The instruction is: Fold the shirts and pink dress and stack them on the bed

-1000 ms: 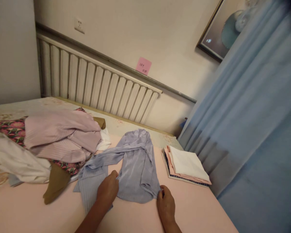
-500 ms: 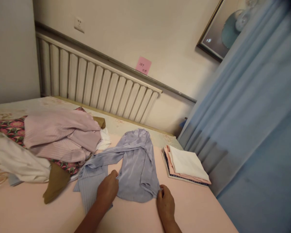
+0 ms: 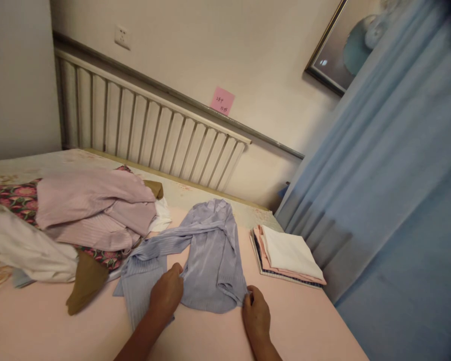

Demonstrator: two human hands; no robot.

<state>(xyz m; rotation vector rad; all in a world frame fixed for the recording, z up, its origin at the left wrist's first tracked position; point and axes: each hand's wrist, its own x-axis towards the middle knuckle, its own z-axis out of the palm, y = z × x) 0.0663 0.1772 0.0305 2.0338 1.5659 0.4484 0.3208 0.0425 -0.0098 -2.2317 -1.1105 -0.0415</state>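
A blue-grey pleated shirt (image 3: 210, 260) lies on the pink bed sheet (image 3: 308, 321), its collar toward the wall and its hem toward me. One sleeve crosses its upper part and trails to the left. My left hand (image 3: 167, 291) pinches the left edge near the hem. At the lower right corner of the hem, my right hand (image 3: 256, 311) has its fingers closed on the cloth. The fingertips of both hands are partly hidden. Part of the garment also lies under and beside my left wrist.
To the left is a heap of loose clothes, with a pale pink ribbed top (image 3: 93, 205) uppermost. A folded stack of clothes (image 3: 293, 253) sits at the right, near the blue curtain (image 3: 383, 175). Behind the bed runs a radiator (image 3: 150, 120) along the wall.
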